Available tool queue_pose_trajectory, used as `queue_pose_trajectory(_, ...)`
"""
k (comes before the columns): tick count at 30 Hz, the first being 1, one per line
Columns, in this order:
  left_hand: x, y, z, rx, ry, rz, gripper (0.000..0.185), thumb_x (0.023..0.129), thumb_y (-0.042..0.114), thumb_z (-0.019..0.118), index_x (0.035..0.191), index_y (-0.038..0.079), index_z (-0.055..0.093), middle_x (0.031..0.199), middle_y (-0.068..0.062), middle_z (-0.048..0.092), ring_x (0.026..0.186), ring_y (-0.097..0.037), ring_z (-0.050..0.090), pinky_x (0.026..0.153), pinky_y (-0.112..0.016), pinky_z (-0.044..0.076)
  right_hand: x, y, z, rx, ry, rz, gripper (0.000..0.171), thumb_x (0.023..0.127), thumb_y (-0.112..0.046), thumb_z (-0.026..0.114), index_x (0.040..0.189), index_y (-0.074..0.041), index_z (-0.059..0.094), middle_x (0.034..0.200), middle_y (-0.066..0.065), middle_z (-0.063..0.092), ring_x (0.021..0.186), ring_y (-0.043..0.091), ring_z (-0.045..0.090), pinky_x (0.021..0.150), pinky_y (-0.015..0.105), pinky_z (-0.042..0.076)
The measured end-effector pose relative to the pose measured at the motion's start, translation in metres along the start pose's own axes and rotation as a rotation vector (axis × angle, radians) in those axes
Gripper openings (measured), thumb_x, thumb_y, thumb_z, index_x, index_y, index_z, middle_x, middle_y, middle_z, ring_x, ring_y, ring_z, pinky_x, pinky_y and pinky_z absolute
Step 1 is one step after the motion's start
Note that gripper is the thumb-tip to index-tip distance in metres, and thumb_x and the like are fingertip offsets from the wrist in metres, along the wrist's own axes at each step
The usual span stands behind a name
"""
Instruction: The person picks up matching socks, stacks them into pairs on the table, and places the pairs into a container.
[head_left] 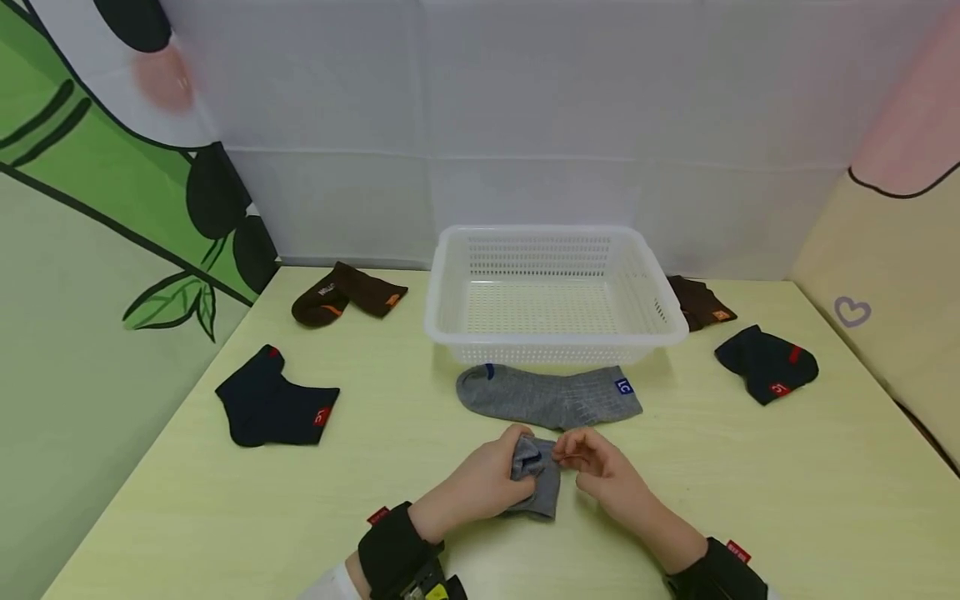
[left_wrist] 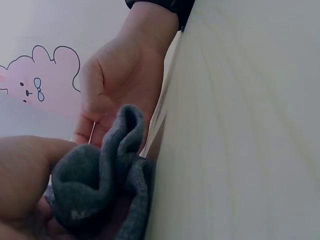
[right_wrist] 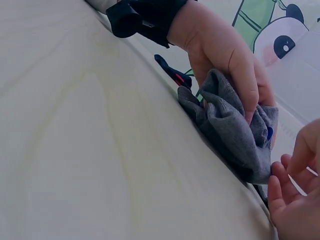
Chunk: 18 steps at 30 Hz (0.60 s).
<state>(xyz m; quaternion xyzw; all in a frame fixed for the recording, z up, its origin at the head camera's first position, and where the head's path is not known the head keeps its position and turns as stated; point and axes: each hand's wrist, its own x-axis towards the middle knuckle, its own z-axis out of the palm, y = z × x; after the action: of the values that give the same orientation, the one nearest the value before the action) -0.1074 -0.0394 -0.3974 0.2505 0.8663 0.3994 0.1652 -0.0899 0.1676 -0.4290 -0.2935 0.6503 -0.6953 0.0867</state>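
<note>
Gripping the bunched grey sock (head_left: 537,477) with left hand (head_left: 487,479) fingers curled round it; right hand (head_left: 600,467) fingers loosely apart just beside.

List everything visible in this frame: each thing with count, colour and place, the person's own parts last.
Basket: 1, white, table centre back.
Flat sock: 1, grey, in front of basket.
Bunched sock: 1, grey, in the left hand.
Navy socks: 2, one left, one right.
Brown socks: 2, back left, back right.
Table: 1, pale yellow-green.
Left hand: grips the bunched sock.
Right hand: fingers curled at the sock's edge; contact unclear.
</note>
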Motion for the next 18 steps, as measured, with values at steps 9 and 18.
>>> queue_pose_trajectory(9,-0.0012,0.0038,-0.0014,-0.039,0.016,0.075,0.046,0.081,-0.001,0.054,0.126,0.007,0.044,0.084,-0.005,0.059,0.061,-0.008,0.043,0.056,-0.022,0.031,-0.0018,-0.0044,0.0004,-0.44,0.02,0.175,0.062,0.077,0.007,0.061,0.135,-0.002,0.041,0.12,0.018,0.054,0.092,0.01,0.043,0.075,0.025,0.035)
queue_pose_trajectory(18,-0.0053,0.0068,-0.0063,-0.166,0.169,0.063,0.043,0.083,-0.003,0.048,0.125,0.004,0.04,0.055,0.005,0.025,0.043,-0.004,0.02,0.047,-0.022,0.024,-0.0026,0.0012,-0.0011,-0.416,-0.012,0.024,0.022,0.081,-0.004,0.071,0.101,-0.004,0.063,0.098,0.004,0.058,0.094,0.0,0.047,0.082,0.023,0.041)
